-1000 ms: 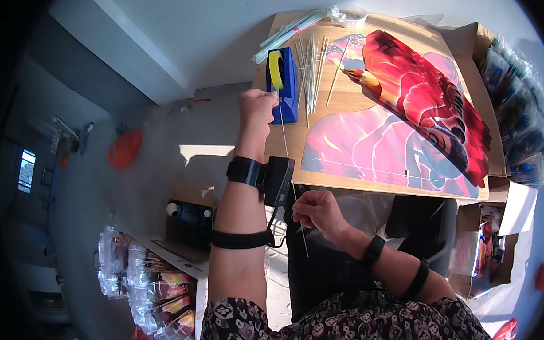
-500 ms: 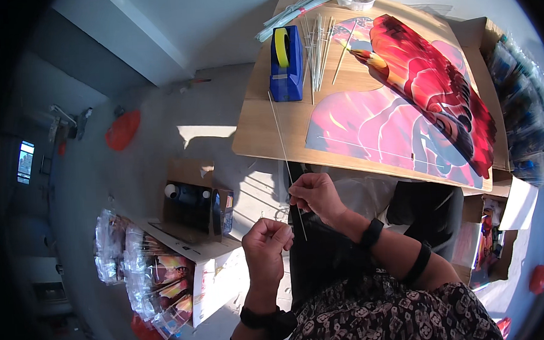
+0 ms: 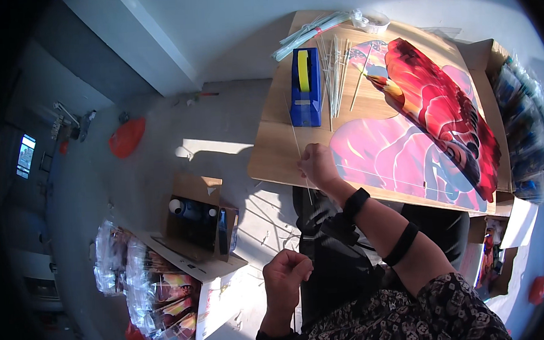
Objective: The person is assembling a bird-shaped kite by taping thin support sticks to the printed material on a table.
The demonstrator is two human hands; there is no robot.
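Standing between sticks [image 3: 339, 74] and apparently pinched rod [image 3: 294, 130] is a dispenser [image 3: 306, 98].

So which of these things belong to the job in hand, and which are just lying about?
Likely the job's: thin stick in the right hand, blue tape dispenser, loose sticks, red printed sheet.

Probably lying about: orange bag, open cardboard box, both on the floor.

Right hand [image 3: 319, 166] holds 1 stick [image 3: 295, 138]; dispenser [image 3: 307, 106] nearby.

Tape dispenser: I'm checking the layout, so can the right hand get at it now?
Probably yes: the right hand is near the dispenser, with bare tabletop between, though it seems to be pinching a thin stick.
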